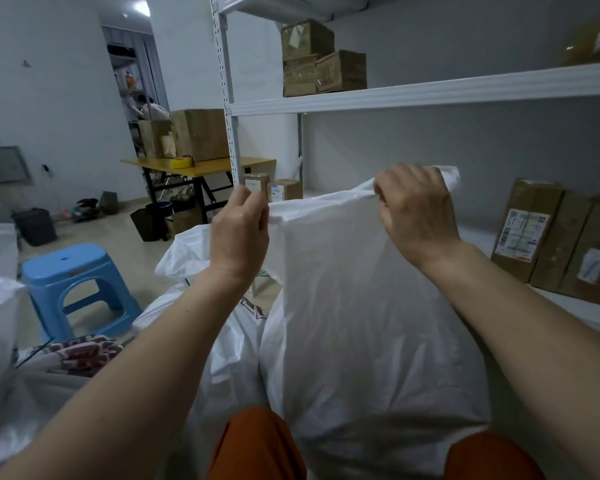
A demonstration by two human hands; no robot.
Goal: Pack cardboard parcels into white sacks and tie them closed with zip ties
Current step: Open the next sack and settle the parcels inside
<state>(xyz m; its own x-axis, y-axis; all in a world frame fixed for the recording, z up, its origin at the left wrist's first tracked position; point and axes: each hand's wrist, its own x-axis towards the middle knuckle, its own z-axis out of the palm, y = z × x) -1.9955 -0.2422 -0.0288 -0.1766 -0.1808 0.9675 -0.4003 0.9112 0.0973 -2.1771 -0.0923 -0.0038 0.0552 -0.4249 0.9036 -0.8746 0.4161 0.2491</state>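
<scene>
- Head view: both hands up at the mouth of a tall white woven plastic sack (361, 306), which stands upright between the person's orange-clad knees
- Left hand (239, 230): fingers curled, pinching the sack's top edge at its left corner
- Right hand (416, 209): fist closed round bunched rim fabric at the right corner; top edge pulled taut between the two hands
- Sack contents hidden; body bulges low down
- Second crumpled white plastic sack (201, 258) just left of it, touching
- Brown cardboard parcels with shipping labels (548, 237) on the white metal shelf (430, 90) unit's lower board, right of the sack, apart from it
- More small brown cardboard boxes (323, 60) on the upper board
- Light blue plastic stool (73, 271) on the floor at left
- Yellow-topped counter (201, 166) further back carries a big box and a yellow tape roll
</scene>
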